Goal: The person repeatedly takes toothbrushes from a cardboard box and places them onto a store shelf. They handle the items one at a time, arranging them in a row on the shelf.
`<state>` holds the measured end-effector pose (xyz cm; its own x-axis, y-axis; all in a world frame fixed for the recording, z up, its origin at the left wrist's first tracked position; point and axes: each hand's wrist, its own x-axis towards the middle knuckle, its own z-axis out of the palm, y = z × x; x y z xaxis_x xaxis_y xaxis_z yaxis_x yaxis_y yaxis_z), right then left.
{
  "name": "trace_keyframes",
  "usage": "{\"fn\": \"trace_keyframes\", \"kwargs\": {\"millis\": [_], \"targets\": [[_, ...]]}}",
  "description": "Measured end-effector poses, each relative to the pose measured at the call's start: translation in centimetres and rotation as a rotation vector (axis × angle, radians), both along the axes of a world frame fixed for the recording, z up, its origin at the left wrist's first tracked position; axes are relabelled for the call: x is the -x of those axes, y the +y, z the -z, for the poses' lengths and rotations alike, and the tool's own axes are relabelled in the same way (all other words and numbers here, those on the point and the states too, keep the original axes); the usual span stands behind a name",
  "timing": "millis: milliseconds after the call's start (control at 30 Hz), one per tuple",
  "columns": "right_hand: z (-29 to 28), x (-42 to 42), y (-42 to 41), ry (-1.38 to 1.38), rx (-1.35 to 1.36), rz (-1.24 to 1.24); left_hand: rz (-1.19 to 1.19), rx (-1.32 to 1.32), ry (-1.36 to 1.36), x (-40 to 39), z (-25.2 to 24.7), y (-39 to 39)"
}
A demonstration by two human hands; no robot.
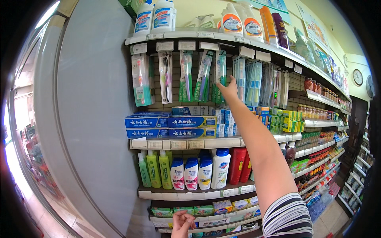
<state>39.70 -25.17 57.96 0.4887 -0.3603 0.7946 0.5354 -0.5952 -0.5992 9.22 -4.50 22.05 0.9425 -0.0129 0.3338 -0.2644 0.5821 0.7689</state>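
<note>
My right hand is stretched out to a row of packaged toothbrushes on hooks, its thumb and index finger spread apart. The thumb tip overlaps the edge of a green Darlie toothbrush pack; whether it touches cannot be told. Another Darlie pack hangs tilted to the left of it, and a pale blue toothbrush pack hangs just right of the hand. Low in the picture, my left hand is held with loosely curled fingers and nothing visible in it, before a shelf of small green boxes.
Below the toothbrushes, blue toothpaste boxes are stacked. Shampoo bottles stand one shelf lower. White cleaner bottles line the top shelf. A grey panel rises at left. Shelves of jars run off to the right.
</note>
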Motion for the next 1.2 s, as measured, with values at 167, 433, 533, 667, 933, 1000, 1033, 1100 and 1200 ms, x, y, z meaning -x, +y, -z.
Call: {"fn": "trace_keyframes", "kwargs": {"millis": [167, 433, 533, 667, 933, 1000, 1033, 1100, 1200], "targets": [[-1.3, -1.3, -0.9, 0.174, -0.083, -0.400, -0.046, 0.040, 0.021, -0.1, 0.2, 0.1], [-2.1, -3.8, -0.9, 0.386, -0.280, -0.781, -0.100, -0.037, 0.018, -0.2, 0.7, 0.6], [-2.1, -4.5, -0.9, 0.384, -0.303, -1.009, -0.113, -0.021, 0.044, -0.2, 0.8, 0.6], [-2.2, -3.0, -0.3, 0.401, -0.406, -1.040, -0.100, -0.026, 0.014, -0.1, 0.7, 0.6], [-2.5, 1.3, -0.3, 0.426, -0.412, -1.043, -0.087, -0.102, 0.005, 0.3, 0.3, 0.3], [-2.7, 1.9, -0.9, 0.433, -0.361, -0.995, -0.081, -0.092, 0.018, 0.2, 0.5, 0.1], [-2.7, 2.0, -1.3, 0.410, -0.372, -0.972, -0.079, -0.085, 0.024, 0.3, 0.6, 0.0], [-2.7, 2.2, -1.5, 0.353, -0.316, -0.874, -0.065, -0.056, 0.029, 0.4, 0.6, -0.3], [-2.8, 3.1, -1.5, 0.291, -0.261, -0.742, -0.057, -0.045, 0.022, 0.5, 0.3, -0.6]]}}
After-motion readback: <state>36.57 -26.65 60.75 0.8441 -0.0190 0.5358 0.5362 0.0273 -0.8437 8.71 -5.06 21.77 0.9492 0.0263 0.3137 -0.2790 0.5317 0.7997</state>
